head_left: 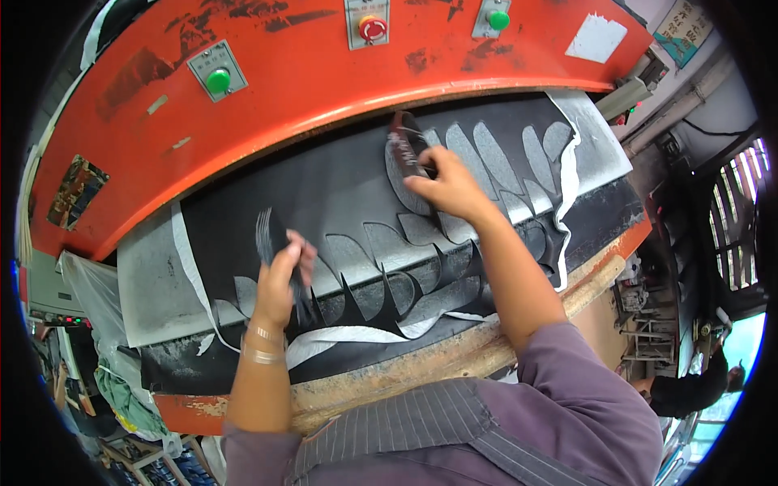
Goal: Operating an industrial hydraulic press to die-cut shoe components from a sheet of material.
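My left hand point(284, 271), a bit blurred, is closed around a small stack of dark cut pieces point(266, 231) whose layered edges show on its left side. My right hand point(447, 186) grips a dark reddish cutting die point(403, 146), a narrow curved frame with pale marks on it. The die is over the far part of the dark layered sheet material point(284, 174), beside a large cut-out gap. Rows of leaf-shaped cut-outs point(494, 162) run through the sheet, and a grey surface shows through them. Its near edge is ragged, with white backing point(348, 338) curling up.
An orange-red press beam point(292, 73) spans the far side, bearing two green buttons point(219, 81) and a red button point(372, 29). A worn wooden rail point(596, 287) runs along the near edge. Plastic sheeting point(101, 300) hangs at left; another person point(689, 393) is at far right.
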Motion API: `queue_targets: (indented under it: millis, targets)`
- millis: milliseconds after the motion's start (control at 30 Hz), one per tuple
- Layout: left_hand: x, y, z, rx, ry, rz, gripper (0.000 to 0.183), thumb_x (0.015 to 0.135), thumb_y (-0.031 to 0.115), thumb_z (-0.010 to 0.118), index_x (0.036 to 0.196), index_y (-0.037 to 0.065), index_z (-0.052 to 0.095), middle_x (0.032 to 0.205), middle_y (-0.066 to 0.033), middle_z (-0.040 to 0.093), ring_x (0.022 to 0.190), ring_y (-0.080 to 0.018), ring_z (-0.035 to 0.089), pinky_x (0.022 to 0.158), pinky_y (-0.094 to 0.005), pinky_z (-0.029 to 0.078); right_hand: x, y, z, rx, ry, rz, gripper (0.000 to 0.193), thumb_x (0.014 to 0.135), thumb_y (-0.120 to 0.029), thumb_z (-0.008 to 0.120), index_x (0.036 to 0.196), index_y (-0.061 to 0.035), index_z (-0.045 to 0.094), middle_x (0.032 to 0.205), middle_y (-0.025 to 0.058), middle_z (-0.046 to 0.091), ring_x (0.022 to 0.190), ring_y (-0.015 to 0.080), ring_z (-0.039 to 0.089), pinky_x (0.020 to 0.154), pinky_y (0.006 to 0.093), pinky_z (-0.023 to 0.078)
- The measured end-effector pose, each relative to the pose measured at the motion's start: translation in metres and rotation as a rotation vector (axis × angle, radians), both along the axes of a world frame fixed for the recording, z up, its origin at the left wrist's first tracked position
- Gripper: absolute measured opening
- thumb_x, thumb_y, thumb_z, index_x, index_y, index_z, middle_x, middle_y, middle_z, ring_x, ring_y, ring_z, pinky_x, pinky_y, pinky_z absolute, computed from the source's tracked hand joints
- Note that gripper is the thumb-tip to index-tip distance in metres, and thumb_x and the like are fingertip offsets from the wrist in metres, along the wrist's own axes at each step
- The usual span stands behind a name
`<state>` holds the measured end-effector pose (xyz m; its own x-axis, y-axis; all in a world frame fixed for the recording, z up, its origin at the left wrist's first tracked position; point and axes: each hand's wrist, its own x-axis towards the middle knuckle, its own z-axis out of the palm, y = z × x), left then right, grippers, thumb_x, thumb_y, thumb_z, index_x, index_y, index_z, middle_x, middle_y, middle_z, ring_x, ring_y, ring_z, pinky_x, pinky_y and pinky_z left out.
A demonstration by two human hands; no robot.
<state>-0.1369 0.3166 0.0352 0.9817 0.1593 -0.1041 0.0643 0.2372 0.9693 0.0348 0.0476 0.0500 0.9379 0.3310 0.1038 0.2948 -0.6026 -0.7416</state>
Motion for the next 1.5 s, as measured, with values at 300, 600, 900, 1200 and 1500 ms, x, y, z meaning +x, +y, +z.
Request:
queue_targets:
  millis: [300,600,900,1200,1500]
  targets:
    - [0.099,-0.015,-0.067,0.738,-0.211,-0.092,0.033,0.088,0.032,0.05,0.108,0.006,0.055,0.132,-0.0176,0.053,0.128,-0.031,0.042,0.113,-0.0486,0.007,-0.048,0.068,-0.041,-0.387,-0.255,-0.019,0.084,0.074,-0.038,0.073,0.14,-0.0049,0.034,0.113,0.0226,0.056,0.106,0.0379,0.054,0.09,0.0439,0.044]
    - [0.097,-0.024,-0.06,0.786,-0.205,-0.173,0.025,0.082,0.021,0.054,0.102,0.006,0.051,0.137,-0.0172,0.05,0.134,-0.0281,0.038,0.113,-0.0466,0.006,-0.051,0.033,-0.066,-0.177,-0.523,0.017,0.062,0.07,-0.035,0.075,0.119,-0.0004,0.06,0.112,0.0153,0.063,0.108,0.0272,0.054,0.094,0.0401,0.036]
    - [0.09,-0.032,-0.059,0.778,-0.224,-0.164,0.022,0.082,0.027,0.052,0.096,0.01,0.05,0.145,-0.0182,0.043,0.138,-0.0302,0.031,0.112,-0.0501,-0.008,-0.052,0.029,-0.069,-0.163,-0.521,0.032,0.066,0.069,-0.035,0.075,0.121,0.0014,0.057,0.117,0.0173,0.061,0.109,0.0287,0.056,0.095,0.0405,0.037]
    - [0.028,-0.036,0.052,0.475,-0.735,0.58,0.016,0.085,0.007,0.06,0.096,0.001,0.049,0.082,-0.0029,0.053,0.07,-0.0097,0.05,0.066,-0.0243,0.042,0.019,-0.061,0.086,0.799,-0.658,-0.231,0.071,0.089,-0.039,0.064,0.138,0.005,0.037,0.137,0.0224,0.044,0.128,0.0308,0.042,0.106,0.0397,0.035]
    - [-0.022,-0.038,0.107,1.636,-0.59,0.722,0.024,0.079,0.018,0.065,0.093,0.002,0.054,0.078,-0.0112,0.054,0.073,-0.0258,0.056,0.066,-0.0345,0.046,0.041,-0.087,0.132,0.583,-0.902,-0.662,0.077,0.095,-0.05,0.046,0.147,0.0001,0.022,0.153,0.0299,0.005,0.142,0.0411,0.013,0.114,0.0508,0.012]
